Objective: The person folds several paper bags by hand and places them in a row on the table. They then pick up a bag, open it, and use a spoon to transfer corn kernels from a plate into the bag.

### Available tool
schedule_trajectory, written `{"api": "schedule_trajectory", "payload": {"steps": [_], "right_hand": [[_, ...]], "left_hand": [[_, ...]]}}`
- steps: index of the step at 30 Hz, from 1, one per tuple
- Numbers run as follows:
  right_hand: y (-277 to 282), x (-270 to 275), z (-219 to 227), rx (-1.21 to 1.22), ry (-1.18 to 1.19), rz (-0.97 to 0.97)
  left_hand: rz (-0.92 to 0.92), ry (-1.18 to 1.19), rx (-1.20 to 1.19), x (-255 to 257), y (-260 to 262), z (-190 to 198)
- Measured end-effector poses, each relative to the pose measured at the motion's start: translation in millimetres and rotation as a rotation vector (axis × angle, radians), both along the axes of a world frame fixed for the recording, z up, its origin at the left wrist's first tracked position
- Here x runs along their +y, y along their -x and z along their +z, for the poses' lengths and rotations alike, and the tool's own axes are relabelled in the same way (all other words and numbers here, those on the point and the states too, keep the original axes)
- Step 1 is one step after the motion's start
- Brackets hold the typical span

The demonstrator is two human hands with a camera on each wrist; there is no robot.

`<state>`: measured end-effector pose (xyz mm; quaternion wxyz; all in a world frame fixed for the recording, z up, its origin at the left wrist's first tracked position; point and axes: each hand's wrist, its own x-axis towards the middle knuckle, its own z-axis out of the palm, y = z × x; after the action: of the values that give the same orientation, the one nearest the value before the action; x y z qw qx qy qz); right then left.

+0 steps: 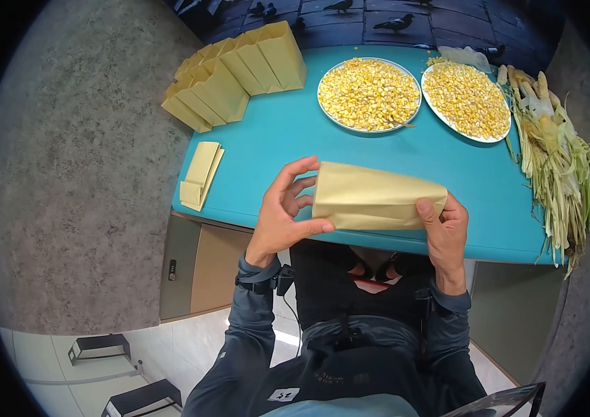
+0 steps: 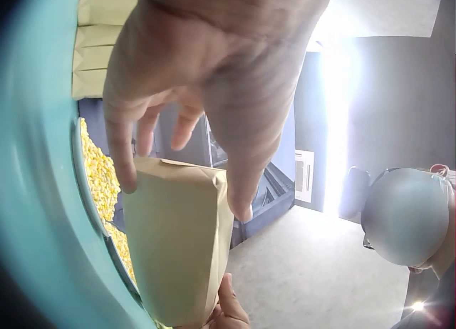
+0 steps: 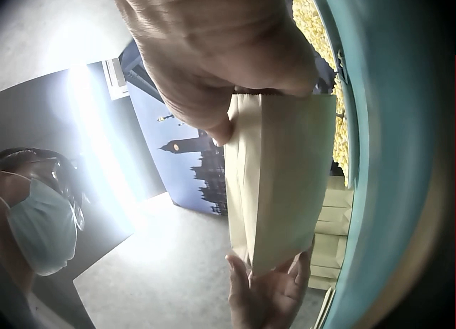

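Observation:
A tan paper bag (image 1: 378, 198) lies sideways between both hands, above the front edge of the table. My right hand (image 1: 446, 233) grips its right end, thumb on the near face and the other fingers mostly hidden behind. In the right wrist view, a jagged-cut edge of the bag (image 3: 281, 172) shows at that hand. My left hand (image 1: 282, 208) spans the folded left end, with the thumb at the lower corner and the index fingertip at the upper one. From the left wrist, that hand's fingers and thumb straddle the bag (image 2: 174, 236).
Several standing paper bags (image 1: 239, 73) fill the table's back left. Flat folded bags (image 1: 201, 174) lie at the left edge. Corn kernels heap on a round plate (image 1: 322, 111) and a second plate (image 1: 431, 111). Husks and cobs (image 1: 552, 153) hang over the right side of the blue-green table (image 1: 267, 146).

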<state>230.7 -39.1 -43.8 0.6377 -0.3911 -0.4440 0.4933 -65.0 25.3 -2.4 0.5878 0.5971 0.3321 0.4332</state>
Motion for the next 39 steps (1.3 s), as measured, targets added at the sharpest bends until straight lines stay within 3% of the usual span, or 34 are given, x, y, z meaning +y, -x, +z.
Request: {"api": "schedule_trajectory", "payload": {"steps": [5, 10, 15, 25, 27, 32, 36, 39], "right_hand": [[-0.7, 0.4, -2.5, -0.061, -0.078, -0.108], [3.9, -3.8, 3.6, -0.102, -0.124, -0.038], [4.1, -2.9, 7.3, -0.167, -0.197, 0.025], [1.7, -2.0, 9.0, -0.211, -0.209, 0.067], [1.5, -1.7, 10.0, -0.215, -0.248, 0.075], [-10.7, 0.1, -8.5, 0.11, -0.095, 0.153], [-3.5, 0.4, 4.9, 0.105, -0.043, 0.094], [2.7, 1.0, 14.5, -0.033, -0.121, 0.042]], "left_hand": [[0.014, 0.165, -0.048, -0.6, -0.8, -6.8], [-0.054, 0.269, -0.073, -4.7, -5.6, 3.2], [-0.046, 0.193, -0.09, -4.8, -5.4, 5.2], [-0.066, 0.257, -0.068, -5.4, -1.5, 9.3], [-0.042, 0.153, -0.057, -4.0, -1.2, 6.4], [-0.052, 0.037, 0.014, -9.6, 0.9, 7.2], [-0.053, -0.106, 0.111, -7.9, 2.9, 1.7], [-0.016, 0.006, -0.002, -10.2, -1.4, 8.2]]}}
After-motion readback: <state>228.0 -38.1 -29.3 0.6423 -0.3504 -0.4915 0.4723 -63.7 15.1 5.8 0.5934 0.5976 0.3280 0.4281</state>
